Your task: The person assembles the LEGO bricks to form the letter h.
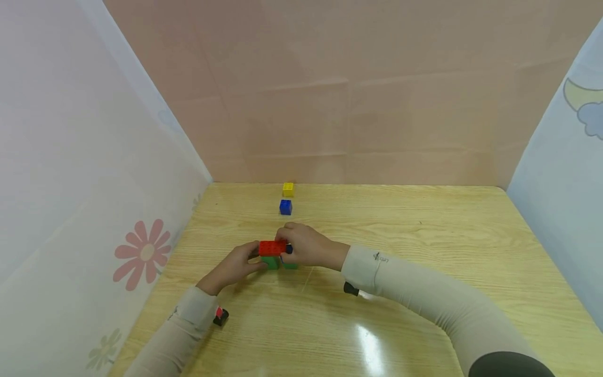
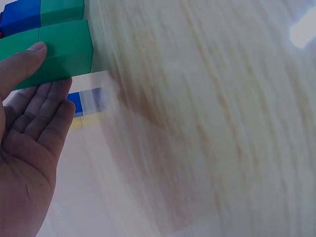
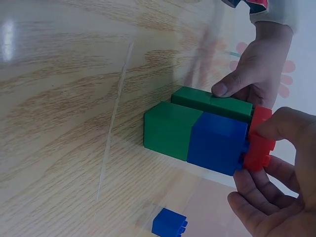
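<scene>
Two stacks of toy building bricks stand side by side on the wooden table, one of two green bricks (image 2: 69, 49), the other a green brick (image 3: 170, 127) with a blue brick (image 3: 217, 143) on it. A long red brick (image 1: 272, 247) lies across both tops; blue studs show in a small gap under it in the right wrist view. My left hand (image 1: 240, 266) grips the all-green stack, its thumb on the near face and fingers behind. My right hand (image 1: 308, 245) pinches the red brick at its right end, thumb and fingertips on opposite sides.
Farther back on the table (image 1: 424, 220) stand a loose blue brick (image 1: 286, 207) and a yellow brick (image 1: 288, 189). A small black and red object (image 1: 220, 316) lies by the left sleeve, and a black object (image 1: 350, 288) beside the right sleeve. Sheets wall the sides and back.
</scene>
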Available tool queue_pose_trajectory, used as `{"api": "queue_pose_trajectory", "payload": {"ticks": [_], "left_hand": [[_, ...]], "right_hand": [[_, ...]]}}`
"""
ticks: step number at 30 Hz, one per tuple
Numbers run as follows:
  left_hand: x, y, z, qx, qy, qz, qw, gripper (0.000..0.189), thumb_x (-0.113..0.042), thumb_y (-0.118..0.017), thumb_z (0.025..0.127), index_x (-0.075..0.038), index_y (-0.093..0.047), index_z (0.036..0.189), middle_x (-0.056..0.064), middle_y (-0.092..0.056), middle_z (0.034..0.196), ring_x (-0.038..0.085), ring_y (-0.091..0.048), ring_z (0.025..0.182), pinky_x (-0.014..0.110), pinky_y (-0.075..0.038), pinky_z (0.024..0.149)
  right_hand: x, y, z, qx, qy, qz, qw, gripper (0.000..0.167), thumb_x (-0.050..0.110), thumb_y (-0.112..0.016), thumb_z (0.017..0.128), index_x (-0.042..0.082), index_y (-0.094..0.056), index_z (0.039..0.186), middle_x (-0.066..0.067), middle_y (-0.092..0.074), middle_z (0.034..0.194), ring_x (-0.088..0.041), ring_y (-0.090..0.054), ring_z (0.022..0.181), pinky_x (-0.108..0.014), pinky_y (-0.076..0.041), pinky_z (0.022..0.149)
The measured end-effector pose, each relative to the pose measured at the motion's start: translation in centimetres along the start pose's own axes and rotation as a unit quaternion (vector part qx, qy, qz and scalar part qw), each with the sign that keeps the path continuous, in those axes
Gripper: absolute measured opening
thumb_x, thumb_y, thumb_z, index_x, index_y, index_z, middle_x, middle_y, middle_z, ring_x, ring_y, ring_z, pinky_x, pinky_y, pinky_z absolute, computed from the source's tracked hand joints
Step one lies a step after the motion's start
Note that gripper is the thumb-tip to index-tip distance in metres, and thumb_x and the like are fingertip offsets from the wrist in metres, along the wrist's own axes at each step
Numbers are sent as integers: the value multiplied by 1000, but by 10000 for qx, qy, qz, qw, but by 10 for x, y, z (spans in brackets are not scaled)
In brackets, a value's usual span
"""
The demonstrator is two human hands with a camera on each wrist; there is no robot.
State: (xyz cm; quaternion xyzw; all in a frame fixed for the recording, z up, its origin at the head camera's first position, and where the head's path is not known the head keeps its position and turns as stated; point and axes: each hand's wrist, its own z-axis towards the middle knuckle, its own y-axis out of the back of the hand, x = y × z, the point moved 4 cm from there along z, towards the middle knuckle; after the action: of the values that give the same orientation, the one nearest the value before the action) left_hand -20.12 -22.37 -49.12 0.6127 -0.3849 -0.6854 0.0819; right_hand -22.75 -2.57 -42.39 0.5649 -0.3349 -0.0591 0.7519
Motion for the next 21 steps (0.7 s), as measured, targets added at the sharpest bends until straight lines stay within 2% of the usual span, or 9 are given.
{"api": "queue_pose_trajectory", "payload": {"ticks": [4,7,11,21], "left_hand": [[-24,4,-5,83,-45,-7,10000,39,-4,-68,91,-2,-55,127,16,-59,129,37,-55,121,50,-46,100],[-22,4,-5,153,-41,34,9999,38,-10,-69,91,-7,-55,127,11,-59,129,32,-56,121,46,-46,100],[3,0,0,147,-22,53,9999,39,-21,-71,91,-14,-56,127,3,-60,128,27,-56,122,40,-47,100],[1,1,-1,157,8,57,9999,41,-24,-70,92,-14,-55,129,5,-60,129,28,-56,121,43,-48,99]], "right_hand": [[-1,-2,0,-58,34,50,10000,26,23,-71,84,12,-66,108,5,-57,96,-7,-53,72,-16,-48,62],[-1,-1,1,-47,44,29,10000,27,23,-72,84,12,-66,108,4,-57,97,-7,-54,72,-15,-48,62],[0,-1,2,-15,58,-19,10000,27,23,-72,84,11,-67,108,3,-58,97,-7,-54,72,-14,-48,61],[3,2,2,-34,65,-12,10000,26,22,-73,83,10,-68,106,2,-59,95,-7,-53,72,-14,-47,61]]}}
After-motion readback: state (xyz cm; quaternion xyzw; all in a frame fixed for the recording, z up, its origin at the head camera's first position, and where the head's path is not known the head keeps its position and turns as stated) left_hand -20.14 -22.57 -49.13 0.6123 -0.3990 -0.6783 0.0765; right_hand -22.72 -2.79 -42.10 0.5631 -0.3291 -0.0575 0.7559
